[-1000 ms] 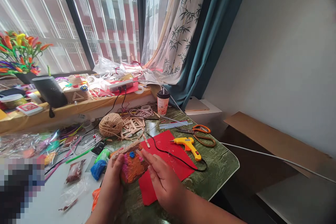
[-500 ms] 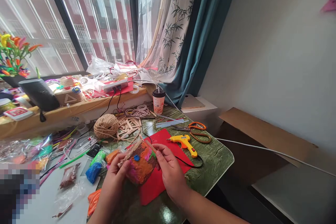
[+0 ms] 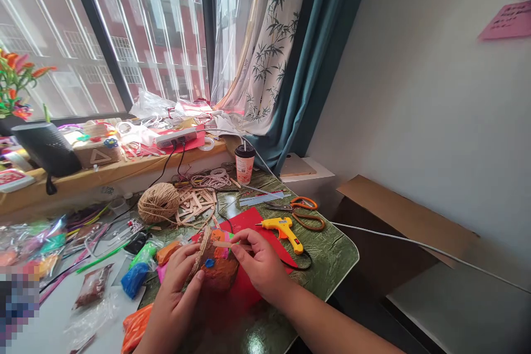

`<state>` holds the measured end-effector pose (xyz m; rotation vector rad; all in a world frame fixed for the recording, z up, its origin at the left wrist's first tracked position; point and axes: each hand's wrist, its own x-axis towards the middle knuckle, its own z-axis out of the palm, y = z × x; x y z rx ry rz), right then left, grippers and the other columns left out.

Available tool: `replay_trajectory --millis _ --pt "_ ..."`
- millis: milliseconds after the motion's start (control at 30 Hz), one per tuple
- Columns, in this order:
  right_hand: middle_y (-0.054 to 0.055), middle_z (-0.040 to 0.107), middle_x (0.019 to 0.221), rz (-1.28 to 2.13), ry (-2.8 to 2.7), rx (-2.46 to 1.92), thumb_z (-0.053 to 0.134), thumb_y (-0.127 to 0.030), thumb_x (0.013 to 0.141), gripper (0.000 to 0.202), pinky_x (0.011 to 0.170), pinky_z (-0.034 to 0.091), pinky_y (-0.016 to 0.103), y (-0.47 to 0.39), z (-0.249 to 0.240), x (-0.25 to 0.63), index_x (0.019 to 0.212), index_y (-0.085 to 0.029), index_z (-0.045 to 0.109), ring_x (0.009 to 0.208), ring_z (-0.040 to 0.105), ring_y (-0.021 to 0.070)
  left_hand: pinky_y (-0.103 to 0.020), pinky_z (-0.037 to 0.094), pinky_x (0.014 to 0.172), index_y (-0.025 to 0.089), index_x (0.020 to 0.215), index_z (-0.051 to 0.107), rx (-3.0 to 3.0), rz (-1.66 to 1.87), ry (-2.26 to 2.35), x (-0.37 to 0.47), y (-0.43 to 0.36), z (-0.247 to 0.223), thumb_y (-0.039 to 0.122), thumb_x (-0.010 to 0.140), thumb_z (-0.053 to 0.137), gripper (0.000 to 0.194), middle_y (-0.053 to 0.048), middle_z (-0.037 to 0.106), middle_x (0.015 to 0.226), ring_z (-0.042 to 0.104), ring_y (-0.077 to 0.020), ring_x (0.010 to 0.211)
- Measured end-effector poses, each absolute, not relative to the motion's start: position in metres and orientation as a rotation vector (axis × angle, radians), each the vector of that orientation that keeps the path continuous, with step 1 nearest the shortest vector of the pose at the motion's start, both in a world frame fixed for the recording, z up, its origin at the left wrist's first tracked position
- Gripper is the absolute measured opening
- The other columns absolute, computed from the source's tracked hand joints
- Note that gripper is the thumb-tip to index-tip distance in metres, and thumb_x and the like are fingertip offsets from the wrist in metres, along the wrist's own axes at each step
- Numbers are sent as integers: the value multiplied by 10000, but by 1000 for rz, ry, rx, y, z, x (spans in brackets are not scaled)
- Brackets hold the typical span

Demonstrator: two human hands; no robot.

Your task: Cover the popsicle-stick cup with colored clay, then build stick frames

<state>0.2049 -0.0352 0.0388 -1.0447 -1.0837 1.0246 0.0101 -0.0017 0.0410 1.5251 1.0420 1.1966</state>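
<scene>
1. Here's my left hand [image 3: 179,285], fingers curled round the clay-covered piece [image 3: 220,276], gripping it by its rough, twine-like edge, thumb along the near side!
2. And my right hand [image 3: 263,266] pinches a flat wooden craft stick [image 3: 223,244] between thumb and fingertips, its end lying across the clay face; whether it's pressing in, I can't tell.
3. The piece is up in front of me, over the red paper [image 3: 245,221], brown and orange with a blue dab [image 3: 209,262] showing!
4. Just beyond my right hand lies the yellow glue gun [image 3: 284,230], scissors [image 3: 293,208] behind it.
5. Over left, the twine ball [image 3: 158,203] sits beside a craft-stick pile [image 3: 196,203].
</scene>
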Motion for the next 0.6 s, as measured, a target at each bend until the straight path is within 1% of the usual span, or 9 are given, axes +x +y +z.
replay_trajectory --millis 67,100,167,233,300,367,500,600 --pt "40 732 919 919 -1191 -1102 700 -561 993 340 800 592 345 -41 39 202 1008 -221 703 846 735 212 -511 448 1173 276 1097 866 1453 1126 1065 5 0 38 533 791 844 401 -135 788 1213 659 -424 1229" --pt "44 721 929 833 -1259 -1128 689 -533 1008 316 787 584 337 -44 39 200 1004 -218 717 849 723 209 -491 507 1099 259 1095 861 1418 1082 1088 3 2 36 524 736 890 447 -134 801 1164 689 -421 1155" --pt "49 710 925 637 -1404 -1157 661 -468 1039 265 787 565 337 -50 39 198 1001 -217 735 864 696 209 -456 561 991 234 1042 860 1403 1001 1122 0 5 35 500 646 953 486 -127 816 1065 713 -408 1051" --pt "51 725 913 484 -1533 -1144 632 -409 1067 221 800 544 345 -53 39 198 1019 -220 736 873 675 212 -424 568 943 232 1001 858 1479 936 1102 -1 7 35 493 660 947 439 -107 818 986 719 -375 975" --pt "44 727 877 369 -1623 -1124 613 -372 1085 203 777 516 343 -54 39 198 1023 -225 739 838 650 210 -384 566 885 246 998 852 1577 909 1079 -1 7 35 490 714 917 381 -82 814 945 714 -333 906" --pt "38 702 832 271 -1691 -1136 600 -339 1095 209 746 482 338 -53 40 199 1009 -225 751 800 618 206 -351 556 827 244 975 845 1628 903 1088 -2 6 35 486 729 913 352 -71 806 914 704 -307 865" --pt "34 660 790 117 -1855 -1161 564 -276 1107 240 712 426 334 -52 45 201 978 -211 756 752 571 198 -340 544 815 217 990 836 1553 920 1051 -2 2 36 508 752 896 381 -88 802 947 700 -305 890" --pt "31 653 775 65 -1905 -1195 525 -266 1121 284 712 413 334 -52 48 201 941 -211 737 745 559 196 -320 518 763 220 955 829 1589 901 1040 -2 3 39 524 775 871 356 -75 782 884 670 -283 836"
